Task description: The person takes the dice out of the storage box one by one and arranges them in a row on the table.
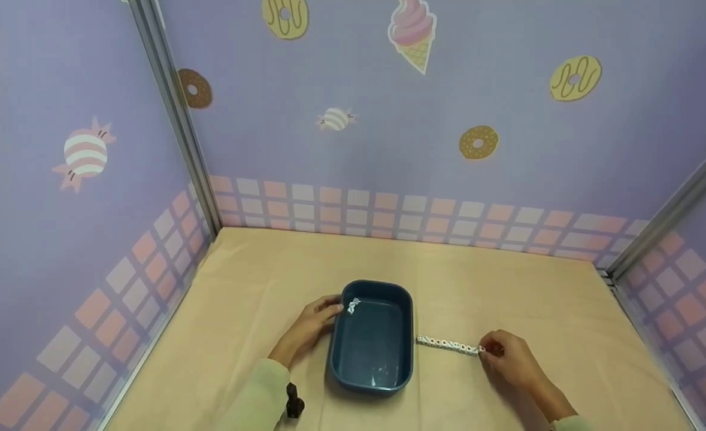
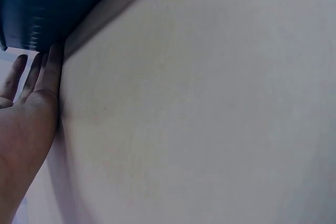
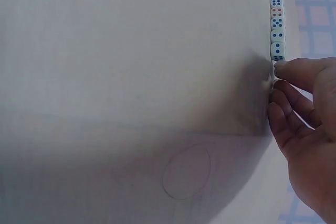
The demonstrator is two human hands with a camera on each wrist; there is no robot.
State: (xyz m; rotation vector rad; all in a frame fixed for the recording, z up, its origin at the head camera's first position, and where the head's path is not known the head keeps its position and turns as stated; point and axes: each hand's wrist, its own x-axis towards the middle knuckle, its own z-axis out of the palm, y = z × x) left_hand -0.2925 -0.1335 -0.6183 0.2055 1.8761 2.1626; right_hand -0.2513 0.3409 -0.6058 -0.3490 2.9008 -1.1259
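Observation:
A deep blue rectangular container [image 1: 372, 353] stands on the cloth-covered table. Against its left wall rests my left hand [image 1: 314, 323], fingers extended; in the left wrist view those fingers [image 2: 51, 72] touch the container's lower side. Right of the container runs a straight row of small white dice [image 1: 448, 344], set face to face, with blue and red pips. At the row's right end, my right hand [image 1: 511, 356] pinches the end die between thumb and fingertips. The right wrist view shows the fingers [image 3: 302, 72] bent at the row's end, partly hiding what they hold.
A small cluster of white dice [image 1: 353, 306] lies inside the container near its far left corner. Beside the left sleeve is a small black object [image 1: 294, 401]. Patterned walls [image 1: 358, 206] enclose the table [image 1: 257, 269] at the back and sides.

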